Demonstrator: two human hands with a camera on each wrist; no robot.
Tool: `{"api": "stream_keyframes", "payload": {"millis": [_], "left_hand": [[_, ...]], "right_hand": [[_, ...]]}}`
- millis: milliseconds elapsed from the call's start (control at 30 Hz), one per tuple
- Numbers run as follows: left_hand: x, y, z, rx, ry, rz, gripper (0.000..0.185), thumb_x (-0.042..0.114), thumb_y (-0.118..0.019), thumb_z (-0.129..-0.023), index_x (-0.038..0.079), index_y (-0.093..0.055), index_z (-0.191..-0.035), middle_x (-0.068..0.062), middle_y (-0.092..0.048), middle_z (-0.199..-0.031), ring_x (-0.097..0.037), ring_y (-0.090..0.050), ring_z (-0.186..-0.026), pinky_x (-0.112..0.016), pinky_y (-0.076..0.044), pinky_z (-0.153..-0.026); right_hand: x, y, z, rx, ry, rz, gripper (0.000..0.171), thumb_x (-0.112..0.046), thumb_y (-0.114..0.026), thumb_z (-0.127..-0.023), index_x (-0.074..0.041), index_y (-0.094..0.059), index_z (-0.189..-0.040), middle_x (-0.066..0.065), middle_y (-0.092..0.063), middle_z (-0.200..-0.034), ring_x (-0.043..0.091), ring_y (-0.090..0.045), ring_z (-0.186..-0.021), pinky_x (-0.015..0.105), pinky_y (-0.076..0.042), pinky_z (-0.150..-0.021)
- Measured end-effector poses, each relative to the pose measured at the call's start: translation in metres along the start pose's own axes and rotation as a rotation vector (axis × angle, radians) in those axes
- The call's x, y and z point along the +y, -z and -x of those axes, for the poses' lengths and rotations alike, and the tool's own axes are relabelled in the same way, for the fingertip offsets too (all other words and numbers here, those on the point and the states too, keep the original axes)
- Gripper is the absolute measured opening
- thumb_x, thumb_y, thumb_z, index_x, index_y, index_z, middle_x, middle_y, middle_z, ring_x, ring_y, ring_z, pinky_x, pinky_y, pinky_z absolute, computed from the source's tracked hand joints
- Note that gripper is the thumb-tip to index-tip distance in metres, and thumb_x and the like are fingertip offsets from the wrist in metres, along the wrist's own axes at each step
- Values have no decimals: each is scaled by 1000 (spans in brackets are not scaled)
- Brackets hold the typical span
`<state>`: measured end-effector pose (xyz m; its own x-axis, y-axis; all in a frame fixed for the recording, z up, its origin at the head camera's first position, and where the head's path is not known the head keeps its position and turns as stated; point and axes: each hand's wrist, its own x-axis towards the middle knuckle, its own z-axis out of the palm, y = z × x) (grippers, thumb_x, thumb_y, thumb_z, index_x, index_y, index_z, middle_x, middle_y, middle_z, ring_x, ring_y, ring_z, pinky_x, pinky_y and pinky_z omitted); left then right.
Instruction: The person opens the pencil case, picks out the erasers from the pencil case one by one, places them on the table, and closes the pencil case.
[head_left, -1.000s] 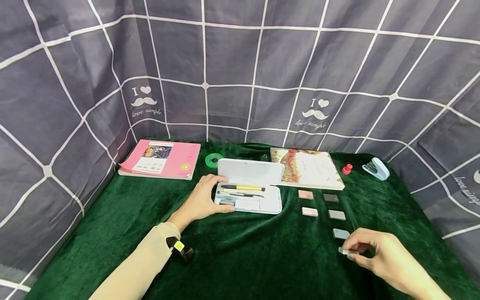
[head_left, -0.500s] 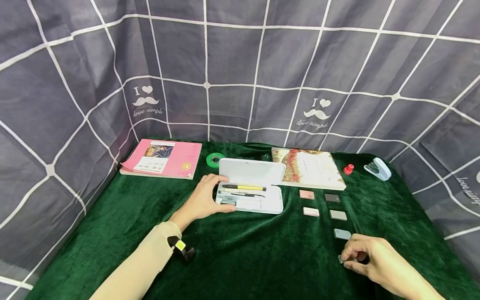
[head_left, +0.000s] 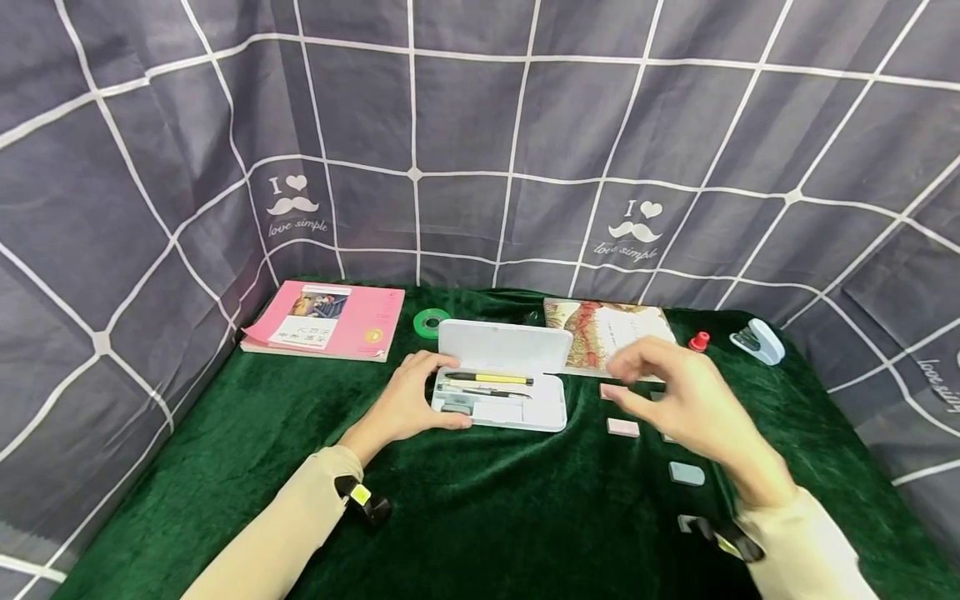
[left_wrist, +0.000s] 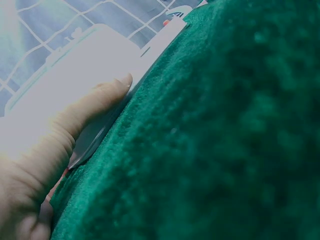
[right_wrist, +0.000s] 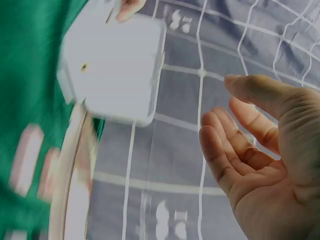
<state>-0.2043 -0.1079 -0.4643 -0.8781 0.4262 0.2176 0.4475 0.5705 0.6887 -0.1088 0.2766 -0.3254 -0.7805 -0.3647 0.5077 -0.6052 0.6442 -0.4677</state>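
An open white pencil case [head_left: 501, 347] lies mid-table on green velvet, with a yellow pen [head_left: 491, 378] and darker pens in its tray. My left hand [head_left: 408, 402] grips the tray's left end; in the left wrist view its thumb [left_wrist: 95, 102] lies along the case [left_wrist: 75, 70]. My right hand [head_left: 671, 398] hovers, blurred, above the small erasers right of the case, fingers spread and holding nothing; the right wrist view shows its bare palm [right_wrist: 260, 155]. A pink eraser [head_left: 622, 427], a grey-blue eraser [head_left: 686, 473] and a pale eraser [head_left: 686, 523] lie uncovered. Others are hidden under the hand.
At the back lie a pink book [head_left: 322, 322], a green tape roll [head_left: 430, 322], an illustrated book [head_left: 592, 332], a red stamp [head_left: 699, 340] and a white stapler [head_left: 757, 340]. Grey checked curtains wall in the table on three sides.
My right hand set the pale eraser down near the front right, let go, and rose up and leftward over the eraser rows. The left hand stayed on the case.
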Motion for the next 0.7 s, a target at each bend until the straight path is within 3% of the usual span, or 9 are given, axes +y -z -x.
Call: {"api": "stream_keyframes", "payload": {"millis": [200, 400, 700], "left_hand": [[0, 1, 0, 1, 16, -9, 91, 50, -107, -71, 18, -67, -147, -5, -64, -145, -30, -55, -135, -60, -46, -118], [0, -1, -1, 2, 9, -4, 90, 49, -107, -71, 18, -67, -146, -5, -65, -143, -29, -55, -134, -59, -46, -118], [1, 2, 0, -1, 0, 4, 92, 49, -107, -70, 18, -67, -146, -4, -65, -142, -29, -55, -134, -60, -46, -117]], "right_hand": [[-9, -46, -52, -67, -20, -207, 37, 0, -91, -91, -9, -80, -125, 4, -80, -113, 24, -78, -99, 28, -62, -92], [-16, -95, -79, -128, -3, -327, 35, 0, -87, -95, 1, -76, -129, 19, -78, -119, 31, -78, -105, 43, -64, -97], [-21, -156, -86, -329, -8, -215, 26, -2, -84, -99, -1, -80, -124, 10, -79, -117, 20, -78, -100, 38, -64, -93]]}}
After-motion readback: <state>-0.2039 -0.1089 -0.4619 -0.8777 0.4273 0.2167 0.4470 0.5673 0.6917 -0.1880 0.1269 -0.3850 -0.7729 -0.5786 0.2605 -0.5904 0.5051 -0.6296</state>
